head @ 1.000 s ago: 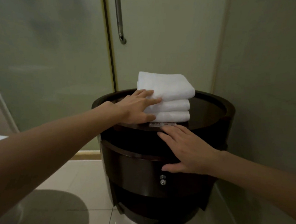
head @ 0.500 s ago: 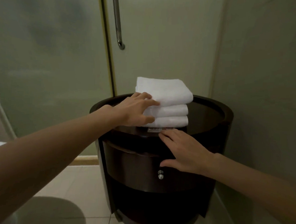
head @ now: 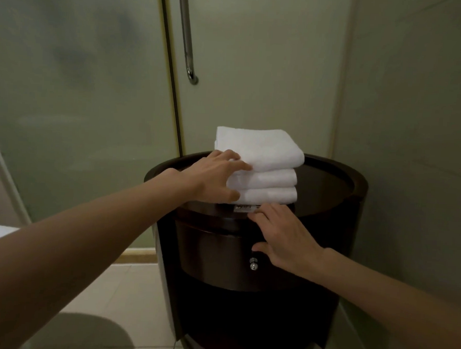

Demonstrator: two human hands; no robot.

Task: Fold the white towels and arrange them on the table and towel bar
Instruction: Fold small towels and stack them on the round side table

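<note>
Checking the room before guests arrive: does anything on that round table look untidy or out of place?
Mostly tidy: three folded white towels sit stacked on the dark round table. The top towel overhangs the two below, and a small label pokes out under the stack.

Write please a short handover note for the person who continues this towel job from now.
Left hand: open, flat against the left side of the towel stack.
Right hand: open, fingertips on the table's front rim, beside a small label.
Done: three folded white towels stacked on the round dark table.
Left: square up the stack; no towel is seen on the vertical bar.
</note>
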